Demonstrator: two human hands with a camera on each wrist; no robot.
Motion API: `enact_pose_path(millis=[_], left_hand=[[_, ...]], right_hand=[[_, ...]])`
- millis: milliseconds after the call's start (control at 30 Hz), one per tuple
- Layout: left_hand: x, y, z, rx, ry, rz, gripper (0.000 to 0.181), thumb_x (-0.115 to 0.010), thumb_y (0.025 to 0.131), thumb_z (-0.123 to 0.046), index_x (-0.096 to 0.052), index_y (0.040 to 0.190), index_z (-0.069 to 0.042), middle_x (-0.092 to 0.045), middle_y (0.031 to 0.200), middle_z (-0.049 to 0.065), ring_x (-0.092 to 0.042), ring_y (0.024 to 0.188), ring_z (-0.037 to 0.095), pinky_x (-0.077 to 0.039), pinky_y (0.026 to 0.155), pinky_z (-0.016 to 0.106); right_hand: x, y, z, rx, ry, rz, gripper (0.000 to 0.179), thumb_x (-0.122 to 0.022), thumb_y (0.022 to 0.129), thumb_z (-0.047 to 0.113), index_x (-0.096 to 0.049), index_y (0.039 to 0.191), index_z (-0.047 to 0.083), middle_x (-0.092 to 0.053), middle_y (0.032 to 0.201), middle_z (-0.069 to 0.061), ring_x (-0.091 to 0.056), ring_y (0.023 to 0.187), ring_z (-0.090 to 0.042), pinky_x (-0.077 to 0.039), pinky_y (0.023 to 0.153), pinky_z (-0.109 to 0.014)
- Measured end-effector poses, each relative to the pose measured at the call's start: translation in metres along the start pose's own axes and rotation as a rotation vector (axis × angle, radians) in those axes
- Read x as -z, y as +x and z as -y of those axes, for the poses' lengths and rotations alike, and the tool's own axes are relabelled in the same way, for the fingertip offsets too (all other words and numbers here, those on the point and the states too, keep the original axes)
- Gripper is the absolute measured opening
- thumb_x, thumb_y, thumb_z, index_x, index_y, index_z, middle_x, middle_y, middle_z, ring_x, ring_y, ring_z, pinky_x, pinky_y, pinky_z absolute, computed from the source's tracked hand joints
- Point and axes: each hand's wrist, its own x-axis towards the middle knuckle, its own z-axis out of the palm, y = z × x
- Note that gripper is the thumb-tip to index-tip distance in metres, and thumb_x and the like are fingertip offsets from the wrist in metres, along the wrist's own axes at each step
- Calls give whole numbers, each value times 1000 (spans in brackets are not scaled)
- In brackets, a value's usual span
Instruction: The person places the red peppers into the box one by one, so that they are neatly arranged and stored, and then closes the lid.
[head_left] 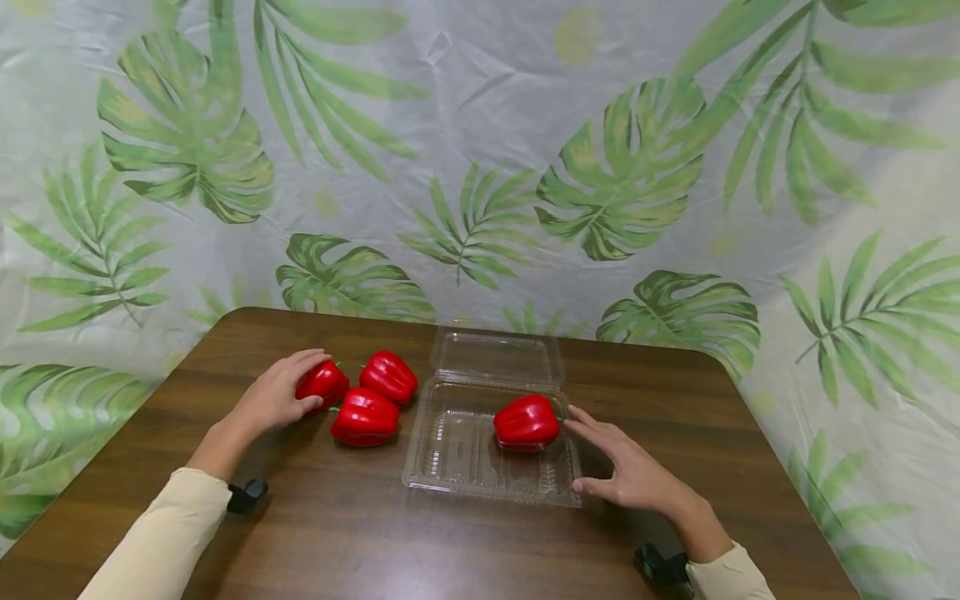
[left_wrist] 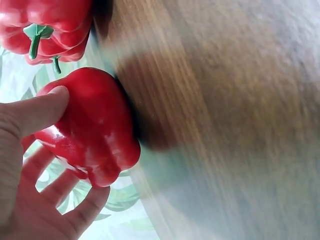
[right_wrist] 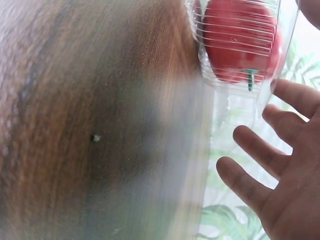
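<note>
As I read the head feed, the left hand (head_left: 275, 395) sits at centre left of the frame, clamped on the leftmost pepper (head_left: 322, 385), red and glossy. The left wrist view confirms the hold: thumb on one side, fingers curved round the other. I cannot tell whether that pepper bears on the brown table (head_left: 337, 533).

Just right of it, I log two more red ones: an upper pepper (head_left: 388, 377) and a lower pepper (head_left: 365, 417), close together, both lying on their sides.

Near the middle of the lower half stands a clear plastic container (head_left: 457, 475), its lid (head_left: 497, 354) folded back toward the top of the frame. One boxed pepper (head_left: 527, 423) lies on its side in the right part, green stem toward the right edge.

Right hand (head_left: 628, 471): at lower right, fingers apart and gripping nothing, beside the container's right edge. Contact with the plastic: I cannot tell.

Both forearms wear cream sleeves (head_left: 153, 533). Behind the table I note a pale cloth (head_left: 487, 125) printed with green leaves.
</note>
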Motion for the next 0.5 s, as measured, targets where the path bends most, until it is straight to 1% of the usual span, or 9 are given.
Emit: enact_pose_path(millis=[67,300,500], left_hand=[[1,-1,-1,6,-1,2,62,-74,83,-10,-51,140,-1,-47,147,25,-46,130,50,-41,103,68],[3,-4,-1,-2,-19,4,58,-68,86,-9,-51,141,-3,-46,148,25,-45,132,49,-41,103,69],[2,-6,0,30,-17,18,62,-70,85,-11,-48,143,-4,-42,149,27,-44,131,52,-41,102,70]], right_hand=[[0,1,0,3,-2,-1,77,-74,86,40,-44,149,10,-33,161,-17,-42,138,-44,-41,100,-71],[0,1,0,15,-12,-4,77,-74,85,40,-44,149,9,-34,160,-17,-43,137,-43,-42,100,-70],[1,2,1,11,6,-2,77,-74,85,39,-44,149,8,-34,160,-18,-43,137,-44,-41,100,-71]])
